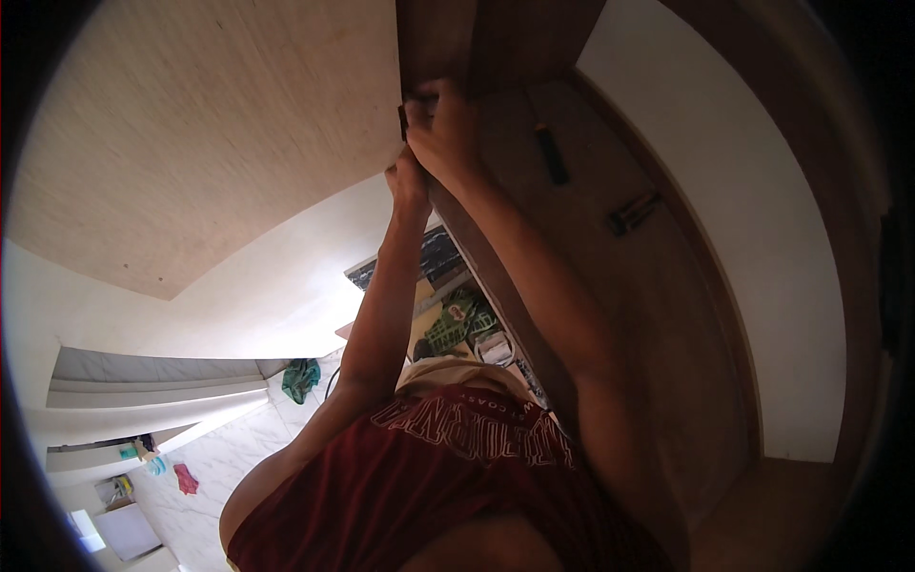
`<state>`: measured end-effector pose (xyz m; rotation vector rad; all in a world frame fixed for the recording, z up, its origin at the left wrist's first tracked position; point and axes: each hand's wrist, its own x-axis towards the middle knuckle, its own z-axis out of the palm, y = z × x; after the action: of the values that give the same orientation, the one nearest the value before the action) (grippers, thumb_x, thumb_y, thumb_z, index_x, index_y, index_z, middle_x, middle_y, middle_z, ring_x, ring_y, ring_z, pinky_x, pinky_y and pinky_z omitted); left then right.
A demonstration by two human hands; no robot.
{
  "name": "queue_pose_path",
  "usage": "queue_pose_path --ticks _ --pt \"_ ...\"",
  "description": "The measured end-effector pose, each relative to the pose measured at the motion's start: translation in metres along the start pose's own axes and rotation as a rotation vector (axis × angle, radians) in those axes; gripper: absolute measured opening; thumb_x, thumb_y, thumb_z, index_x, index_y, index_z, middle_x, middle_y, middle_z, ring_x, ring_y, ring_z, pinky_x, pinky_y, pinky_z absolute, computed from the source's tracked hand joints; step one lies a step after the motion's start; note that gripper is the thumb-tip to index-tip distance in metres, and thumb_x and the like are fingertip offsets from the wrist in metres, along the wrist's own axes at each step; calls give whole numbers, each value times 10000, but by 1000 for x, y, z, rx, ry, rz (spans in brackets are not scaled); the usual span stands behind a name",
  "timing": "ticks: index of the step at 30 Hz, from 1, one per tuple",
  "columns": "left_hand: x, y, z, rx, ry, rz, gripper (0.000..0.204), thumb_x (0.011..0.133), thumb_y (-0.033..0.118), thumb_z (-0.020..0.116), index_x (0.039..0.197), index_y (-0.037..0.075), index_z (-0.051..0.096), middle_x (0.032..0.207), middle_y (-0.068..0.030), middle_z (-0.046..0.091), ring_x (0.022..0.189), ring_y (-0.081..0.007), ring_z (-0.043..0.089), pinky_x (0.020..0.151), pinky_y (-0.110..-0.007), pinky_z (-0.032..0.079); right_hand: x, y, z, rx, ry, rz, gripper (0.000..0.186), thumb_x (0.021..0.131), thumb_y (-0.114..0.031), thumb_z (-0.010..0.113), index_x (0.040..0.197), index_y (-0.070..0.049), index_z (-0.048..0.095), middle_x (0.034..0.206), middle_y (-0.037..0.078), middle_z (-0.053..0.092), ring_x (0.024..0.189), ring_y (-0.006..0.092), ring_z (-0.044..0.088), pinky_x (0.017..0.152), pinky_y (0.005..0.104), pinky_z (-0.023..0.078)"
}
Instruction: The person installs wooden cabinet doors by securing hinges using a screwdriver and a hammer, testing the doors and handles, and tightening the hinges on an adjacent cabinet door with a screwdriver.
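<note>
A large light wooden panel (219,114), like a cabinet door, fills the upper left. A small dark fitting (402,122) sits at its right edge, where the panel meets a dark brown board (436,43). My right hand (440,124) is closed with bent fingers at this edge, beside the fitting; whatever the fingers pinch is hidden in shadow. Just below it, my left hand (408,179) grips the panel's edge near the corner, its fingertips partly covered by my right hand and wrist.
Inside the brown compartment to the right lie a dark-handled tool (552,154), perhaps a screwdriver, and a second small hand tool (632,214). Below, beyond the compartment's edge, is a green printed bag (459,324). A green cloth (301,379) and a red cloth (187,479) lie on the marbled floor (229,458).
</note>
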<state>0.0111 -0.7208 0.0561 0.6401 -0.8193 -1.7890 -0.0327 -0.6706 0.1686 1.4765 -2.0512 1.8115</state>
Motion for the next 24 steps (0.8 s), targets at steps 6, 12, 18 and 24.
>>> queue_pose_path --ticks 6,12,18,24 --pt "7 -4 1 4 83 82 603 903 338 746 1379 29 541 1379 -98 539 1267 -232 487 1088 -355 366 3 60 -73 -547 -7 -73 330 911 -181 658 1213 -60 608 1090 227 695 1045 393 676 902 472 532" --pt "3 5 -5 39 94 58 598 908 335 736 1384 32 537 1367 -96 541 1242 -218 496 1071 -353 381 -9 76 -143 -992 -491 301 336 906 -221 661 1171 -14 658 1115 234 691 1030 391 684 899 466 542" --pt "6 2 3 3 51 44 625 917 339 717 1420 41 498 1379 -110 517 1241 -232 500 1073 -370 392 -35 60 -153 -686 -168 49 404 980 -213 575 1324 -2 558 1129 253 685 1035 378 687 880 456 547" --pt "-3 0 8 -94 18 64 613 907 297 721 1417 46 490 1377 -118 509 1231 -233 504 1049 -368 417 -126 -31 -146 -225 -245 143 470 1026 -245 511 1400 37 480 1118 265 671 992 399 679 908 467 523"
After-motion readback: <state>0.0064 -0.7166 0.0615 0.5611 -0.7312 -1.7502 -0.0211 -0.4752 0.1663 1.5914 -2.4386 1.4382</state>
